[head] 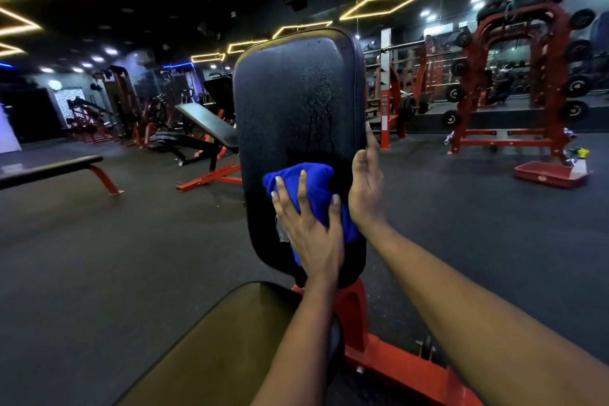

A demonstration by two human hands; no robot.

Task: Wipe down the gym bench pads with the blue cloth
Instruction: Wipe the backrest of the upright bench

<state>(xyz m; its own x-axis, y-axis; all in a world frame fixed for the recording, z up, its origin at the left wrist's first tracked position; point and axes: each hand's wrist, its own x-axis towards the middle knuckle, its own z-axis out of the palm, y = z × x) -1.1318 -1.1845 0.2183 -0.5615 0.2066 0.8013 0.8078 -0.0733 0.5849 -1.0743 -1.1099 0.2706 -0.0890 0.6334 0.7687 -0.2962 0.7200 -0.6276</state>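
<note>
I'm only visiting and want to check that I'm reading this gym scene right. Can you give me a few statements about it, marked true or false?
1. The left hand presses the blue cloth against the upright back pad. True.
2. The right hand holds a spray bottle. False: it rests on the pad's right edge; the spray bottle stands by the red tray.
3. Wet streaks show on the pad above the cloth. True.
4. The cloth is green. False: it is blue.
</note>
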